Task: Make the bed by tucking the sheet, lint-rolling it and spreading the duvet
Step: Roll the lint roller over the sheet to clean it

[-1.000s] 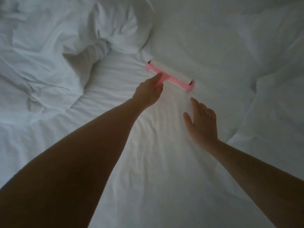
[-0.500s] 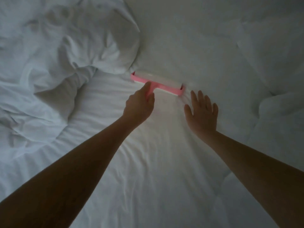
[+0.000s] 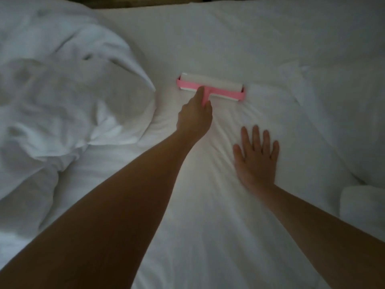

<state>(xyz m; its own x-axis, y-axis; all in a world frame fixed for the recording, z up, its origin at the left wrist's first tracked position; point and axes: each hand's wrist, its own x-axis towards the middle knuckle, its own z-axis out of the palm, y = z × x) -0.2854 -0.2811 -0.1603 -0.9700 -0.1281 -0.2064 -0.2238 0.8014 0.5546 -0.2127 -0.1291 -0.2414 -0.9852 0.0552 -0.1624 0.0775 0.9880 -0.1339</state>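
Note:
A pink lint roller (image 3: 210,86) with a wide white roll lies flat on the white sheet (image 3: 208,205), far out in the middle of the bed. My left hand (image 3: 194,118) grips its pink handle with the arm stretched forward. My right hand (image 3: 257,156) lies flat on the sheet with fingers spread, below and to the right of the roller. The bunched white duvet (image 3: 68,105) is heaped at the left, apart from the roller.
More white bedding rises along the right side (image 3: 343,101), and a folded white piece (image 3: 362,205) sits at the right edge. A dark strip, perhaps the headboard (image 3: 145,1), runs along the top.
The roller has travelled further up the sheet, away from the duvet heap. My right hand stays flat on the sheet, now well below the roller. The view has tilted up to the bed's far edge.

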